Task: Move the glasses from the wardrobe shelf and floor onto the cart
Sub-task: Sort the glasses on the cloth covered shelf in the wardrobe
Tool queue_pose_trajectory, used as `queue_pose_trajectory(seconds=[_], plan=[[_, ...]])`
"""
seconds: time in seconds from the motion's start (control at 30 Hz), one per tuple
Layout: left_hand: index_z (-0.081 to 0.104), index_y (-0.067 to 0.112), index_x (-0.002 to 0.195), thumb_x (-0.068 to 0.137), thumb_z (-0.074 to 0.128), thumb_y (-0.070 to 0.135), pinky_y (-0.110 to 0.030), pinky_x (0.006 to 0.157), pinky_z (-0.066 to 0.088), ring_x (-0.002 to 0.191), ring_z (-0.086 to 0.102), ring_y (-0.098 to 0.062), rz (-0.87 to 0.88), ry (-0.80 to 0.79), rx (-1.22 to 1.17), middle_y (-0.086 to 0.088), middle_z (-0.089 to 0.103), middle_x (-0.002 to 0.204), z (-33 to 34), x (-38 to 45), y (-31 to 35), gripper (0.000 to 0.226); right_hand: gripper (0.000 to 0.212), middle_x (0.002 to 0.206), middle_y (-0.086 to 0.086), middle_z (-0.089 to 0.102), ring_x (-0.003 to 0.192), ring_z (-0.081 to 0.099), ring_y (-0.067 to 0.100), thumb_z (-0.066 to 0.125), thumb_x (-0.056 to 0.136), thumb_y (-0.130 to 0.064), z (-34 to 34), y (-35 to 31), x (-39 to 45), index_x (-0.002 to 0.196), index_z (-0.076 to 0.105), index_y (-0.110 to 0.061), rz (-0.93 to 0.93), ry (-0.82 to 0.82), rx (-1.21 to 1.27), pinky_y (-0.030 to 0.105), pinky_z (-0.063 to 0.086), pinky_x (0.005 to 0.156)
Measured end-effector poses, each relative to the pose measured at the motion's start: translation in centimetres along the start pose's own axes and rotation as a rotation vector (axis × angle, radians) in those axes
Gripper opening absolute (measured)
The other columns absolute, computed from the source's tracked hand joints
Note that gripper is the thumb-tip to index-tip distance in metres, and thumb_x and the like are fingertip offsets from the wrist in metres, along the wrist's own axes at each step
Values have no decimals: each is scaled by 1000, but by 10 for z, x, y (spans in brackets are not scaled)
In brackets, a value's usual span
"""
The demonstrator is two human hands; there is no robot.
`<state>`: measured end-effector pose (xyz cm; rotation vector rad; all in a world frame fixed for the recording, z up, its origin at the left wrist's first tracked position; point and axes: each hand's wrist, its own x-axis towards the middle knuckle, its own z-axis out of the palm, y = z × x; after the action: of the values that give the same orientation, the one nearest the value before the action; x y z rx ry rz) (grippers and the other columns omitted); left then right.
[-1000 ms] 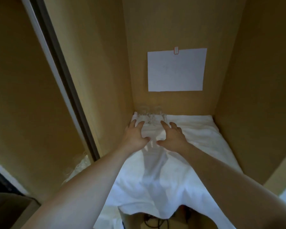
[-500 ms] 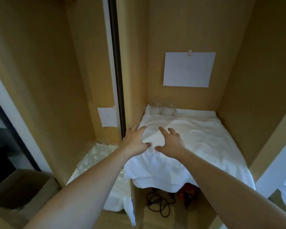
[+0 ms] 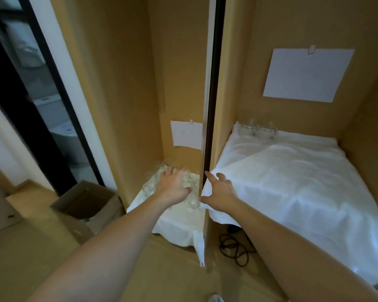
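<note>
Hands (image 3: 172, 186) over floor glasses (image 3: 189, 182) (fingers spread)

A sheet of paper (image 3: 307, 75) is clipped to the back wall. A black cable (image 3: 235, 247) is coiled on the floor. An open cardboard box (image 3: 85, 205) is set at left.

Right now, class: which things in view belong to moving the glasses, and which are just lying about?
Job:
floor glasses
shelf glasses
left hand
right hand

Lying about:
cardboard box
black cable
large paper sheet
</note>
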<state>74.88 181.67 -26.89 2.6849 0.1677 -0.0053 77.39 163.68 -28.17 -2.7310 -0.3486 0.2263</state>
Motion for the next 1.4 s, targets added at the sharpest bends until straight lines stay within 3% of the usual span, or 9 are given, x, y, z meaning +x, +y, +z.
queue_pose_trajectory(seconds=[0.23,0.37,0.77,1.07,1.4], plan=[[31,32,154,89,65,51,-46,115,29,146,23,-38,-160,7,-7,-10,21,163,-2,1,-57,76,94,164,6,18,145,29,33,70,84,-56,44,-35,26,158,13,-39,-76,-113,14,44,42,110],[33,33,154,88,63,58,-47,116,30,144,29,-36,-232,0,3,-10,31,160,-3,7,-88,76,92,159,5,27,138,39,31,69,85,-55,64,-49,52,158,15,-38,-127,-184,63,42,47,104],[28,28,156,89,66,52,-54,116,33,146,26,-36,-420,-62,-14,-9,28,161,23,98,-137,81,94,161,8,23,145,32,33,71,85,-52,115,-46,166,159,16,-34,-105,-367,154,39,40,112],[25,29,157,86,71,48,-50,115,35,147,25,-36,-492,-71,-67,-8,25,162,35,145,-156,87,92,154,12,33,141,38,32,72,86,-50,130,-48,229,159,21,-28,-88,-418,184,38,37,114],[29,29,155,82,73,48,-47,109,36,143,30,-34,-474,-109,-121,-7,33,157,59,179,-207,87,92,151,13,38,139,41,30,73,85,-50,168,-62,259,159,23,-25,41,-471,232,38,37,114]])
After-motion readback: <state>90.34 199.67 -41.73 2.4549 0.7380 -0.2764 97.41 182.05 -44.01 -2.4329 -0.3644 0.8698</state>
